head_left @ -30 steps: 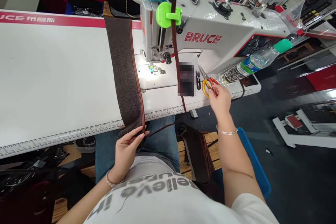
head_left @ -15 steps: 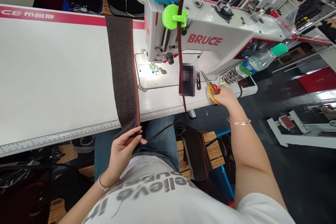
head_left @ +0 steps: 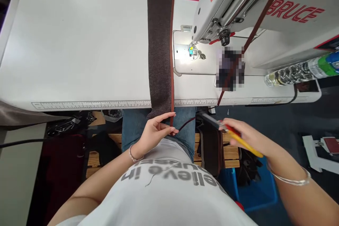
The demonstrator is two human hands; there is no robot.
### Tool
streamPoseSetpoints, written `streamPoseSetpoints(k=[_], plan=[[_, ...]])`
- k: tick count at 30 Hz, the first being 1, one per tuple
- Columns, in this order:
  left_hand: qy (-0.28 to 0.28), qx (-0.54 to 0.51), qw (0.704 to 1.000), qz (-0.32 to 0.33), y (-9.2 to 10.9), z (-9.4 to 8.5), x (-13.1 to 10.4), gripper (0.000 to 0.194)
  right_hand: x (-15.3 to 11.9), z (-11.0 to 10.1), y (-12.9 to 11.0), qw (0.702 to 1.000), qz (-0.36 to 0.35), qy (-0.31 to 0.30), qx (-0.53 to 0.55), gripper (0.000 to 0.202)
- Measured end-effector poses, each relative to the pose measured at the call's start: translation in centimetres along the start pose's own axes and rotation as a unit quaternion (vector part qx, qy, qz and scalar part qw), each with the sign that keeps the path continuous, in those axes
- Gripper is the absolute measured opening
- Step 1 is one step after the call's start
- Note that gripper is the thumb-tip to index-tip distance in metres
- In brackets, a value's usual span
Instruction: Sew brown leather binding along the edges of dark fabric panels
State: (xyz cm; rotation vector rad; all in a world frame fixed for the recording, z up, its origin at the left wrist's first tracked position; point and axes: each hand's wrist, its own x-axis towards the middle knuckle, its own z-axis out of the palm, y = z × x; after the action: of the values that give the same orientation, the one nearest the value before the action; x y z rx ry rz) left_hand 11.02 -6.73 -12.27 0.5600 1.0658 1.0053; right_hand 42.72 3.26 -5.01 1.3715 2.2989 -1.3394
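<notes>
A dark brown fabric strip with a reddish-brown corded edge lies across the white table and hangs over its front. At that hanging end, my left hand pinches the corded edge between thumb and fingers. A thin dark cord runs from there to the right. My right hand, blurred by motion, grips scissors with red and yellow handles, their blades pointing up-left toward the cord. A reddish-brown cord hangs in front of the sewing machine.
The white table has a ruler along its front edge. A plastic bottle lies by the machine's right side. More brown strips rest on a wooden slatted surface below, beside a blue bin.
The scissors in my right hand have come off the table and moved left toward my left hand. The view has turned and shifted. My left hand still pinches the strip's end.
</notes>
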Motion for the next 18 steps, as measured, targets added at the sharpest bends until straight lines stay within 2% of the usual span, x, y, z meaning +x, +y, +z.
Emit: streamPoseSetpoints(k=[3, 5, 11, 18], plan=[[-0.004, -0.006, 1.0, -0.002, 0.1, 0.0, -0.2, 0.06, 3.3, 1.1, -2.2, 0.988, 0.003, -0.148, -0.033, 0.041], [-0.006, -0.006, 1.0, 0.001, 0.1, -0.1, -0.3, 0.061, 4.8, 1.3, -3.1, 0.981, 0.005, -0.188, -0.043, 0.042], [-0.016, -0.001, 1.0, 0.01, -0.1, -0.5, -0.3, 0.061, 6.9, 0.8, -4.3, 0.97, -0.032, -0.232, -0.061, 0.043], [-0.02, 0.007, 1.0, 0.005, -0.1, -0.6, -0.2, 0.06, 7.7, 0.8, -4.9, 0.965, -0.012, -0.256, -0.06, 0.044]])
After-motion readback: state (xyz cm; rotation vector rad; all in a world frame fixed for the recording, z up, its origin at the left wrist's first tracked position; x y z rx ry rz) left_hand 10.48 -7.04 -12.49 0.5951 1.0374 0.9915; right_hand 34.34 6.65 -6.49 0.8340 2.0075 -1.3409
